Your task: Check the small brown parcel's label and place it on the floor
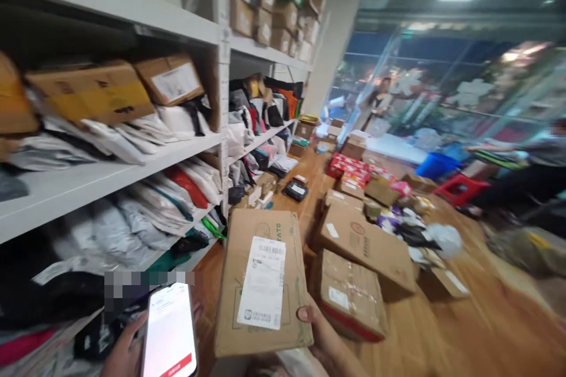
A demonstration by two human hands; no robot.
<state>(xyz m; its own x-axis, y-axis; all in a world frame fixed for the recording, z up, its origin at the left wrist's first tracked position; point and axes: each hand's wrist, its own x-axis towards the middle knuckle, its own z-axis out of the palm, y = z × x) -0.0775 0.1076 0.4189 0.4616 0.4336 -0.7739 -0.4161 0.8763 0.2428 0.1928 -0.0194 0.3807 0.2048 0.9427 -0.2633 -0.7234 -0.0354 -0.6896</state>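
My left hand (126,347) grips a smartphone (170,333) with a lit white screen, at the bottom left. My right hand (321,336) holds a flat brown cardboard box (263,280) by its near right corner, thumb on top. The box carries a white shipping label (263,283) on its upper face. It hovers in front of me, just right of the shelving.
Grey metal shelves (110,168) packed with parcels and mail bags run along the left. Several cardboard boxes (367,244) and small packets lie on the wooden floor ahead. Another person's arm (522,156) reaches in at the right; a blue tub (435,165) and red stool (460,188) stand beyond.
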